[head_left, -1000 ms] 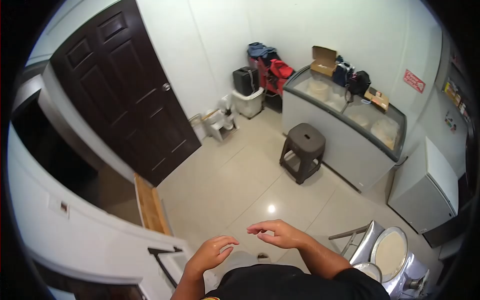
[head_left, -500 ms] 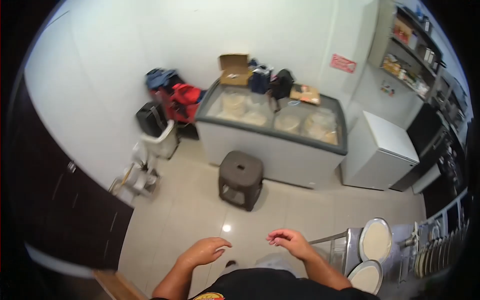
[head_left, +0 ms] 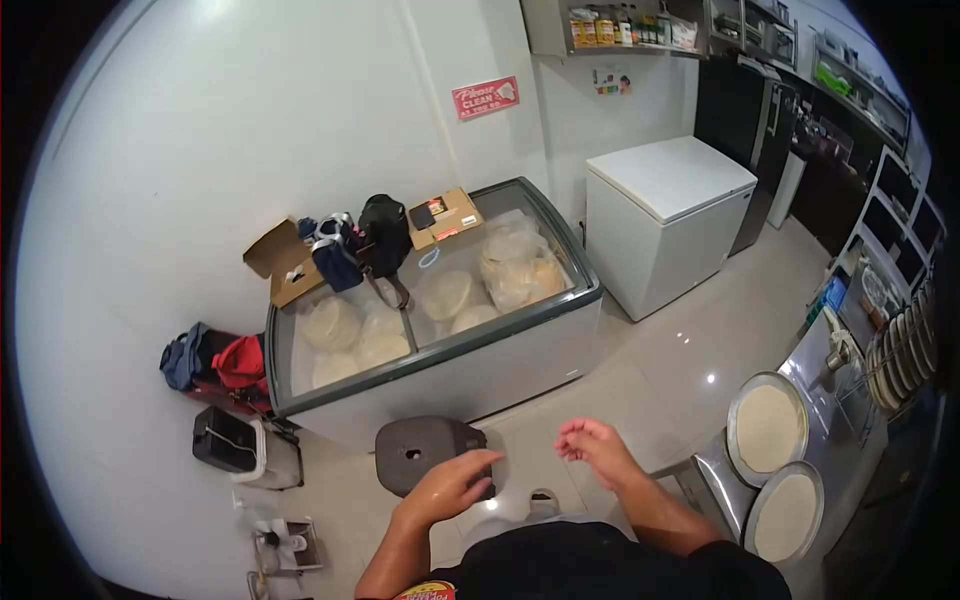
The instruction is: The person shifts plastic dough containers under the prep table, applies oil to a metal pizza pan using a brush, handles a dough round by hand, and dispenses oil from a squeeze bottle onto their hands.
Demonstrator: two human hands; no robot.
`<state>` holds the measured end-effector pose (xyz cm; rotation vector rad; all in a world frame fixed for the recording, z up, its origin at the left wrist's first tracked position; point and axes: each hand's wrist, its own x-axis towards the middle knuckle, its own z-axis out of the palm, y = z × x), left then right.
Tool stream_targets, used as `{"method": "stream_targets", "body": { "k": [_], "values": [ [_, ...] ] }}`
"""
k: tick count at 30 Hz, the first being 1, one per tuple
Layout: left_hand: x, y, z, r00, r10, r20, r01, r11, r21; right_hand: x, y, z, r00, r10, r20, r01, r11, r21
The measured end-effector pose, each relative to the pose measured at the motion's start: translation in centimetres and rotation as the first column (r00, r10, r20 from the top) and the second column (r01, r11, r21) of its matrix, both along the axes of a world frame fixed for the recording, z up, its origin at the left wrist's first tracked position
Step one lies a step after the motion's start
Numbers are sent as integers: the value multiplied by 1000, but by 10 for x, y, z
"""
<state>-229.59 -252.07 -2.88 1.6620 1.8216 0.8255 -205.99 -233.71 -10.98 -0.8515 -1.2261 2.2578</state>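
Note:
My left hand (head_left: 452, 487) is held out over the floor, in front of the brown plastic stool (head_left: 410, 455). Its fingers are stretched and the thumb stands apart, with nothing in it. My right hand (head_left: 600, 452) hovers to the right of the stool, its fingers loosely bent and no object visible in them. Neither hand appears to touch anything. At the lower right, two round pans of flat dough, one farther pan (head_left: 735, 440) and one nearer pan (head_left: 818, 515), lie on a metal table (head_left: 715, 468).
A glass-topped chest freezer (head_left: 500, 365) holds bagged pale rounds; bags and an open cardboard box (head_left: 275, 260) stand on it. A white chest freezer (head_left: 640, 240) is at the right. A bin (head_left: 280, 455) stands left. Upright plates (head_left: 900, 350) fill a rack.
My view has swung to the right, so the glass-topped freezer and stool sit farther left and the metal table shows more. Both hands stay raised, slightly higher in view.

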Motion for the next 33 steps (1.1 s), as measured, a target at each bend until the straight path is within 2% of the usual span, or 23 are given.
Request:
{"method": "stream_targets", "body": {
  "k": [3,6,9,13,14,16,18,19,21,22,25,26,28,29,30,31,32,33],
  "values": [
    [-29,65,-10,931,-320,-178,332,942,46,-27,58,24,997,-61,-56,63,997,46],
    [-60,120,-8,947,-307,-99,310,951,18,-43,113,45,986,-124,-112,133,988,75],
    [-97,187,-24,946,-322,-26,322,947,7,-47,162,37,944,-46,-327,-5,988,-155],
    [-128,299,-39,894,-445,50,445,895,-1,-36,232,12,923,-302,-238,251,942,-221],
    [-129,326,-42,871,-487,67,489,872,-14,-33,245,8,912,-339,-233,293,933,-212],
    [-127,389,-40,822,-564,80,566,824,-12,-24,270,1,858,-434,-275,350,885,-308],
    [-118,447,-32,730,-681,48,682,731,-7,-9,292,5,798,-523,-300,413,837,-361],
    [-111,475,-27,674,-738,29,738,674,-15,-3,296,12,784,-570,-246,498,814,-299],
    [-95,532,-20,596,-801,50,803,595,-45,8,299,16,728,-673,-132,649,738,-185],
    [-84,559,-18,558,-826,79,830,555,-64,16,302,10,688,-714,-132,685,699,-207],
    [-51,625,-39,416,-905,88,908,409,-91,60,319,-17,413,-906,-90,861,420,-288],
    [-36,651,-47,373,-926,48,926,370,-73,79,334,-24,384,-919,-92,881,395,-259],
    [5,706,-48,305,-952,-3,952,305,-26,104,352,-49,274,-960,64,941,254,-225],
    [26,729,-41,322,-947,-9,944,322,-69,115,368,-45,207,-968,140,962,176,-209],
    [46,748,-32,334,-942,-13,935,333,-122,131,388,-42,169,-976,135,970,140,-199],
    [67,765,-28,345,-939,-14,922,341,-183,143,411,-27,189,-975,115,970,167,-178],
    [86,782,-23,312,-950,-5,932,307,-193,156,430,-13,216,-971,104,966,197,-167],
    [101,801,-16,288,-957,-34,937,289,-197,169,447,-5,192,-975,112,968,170,-185]
  ]
}}
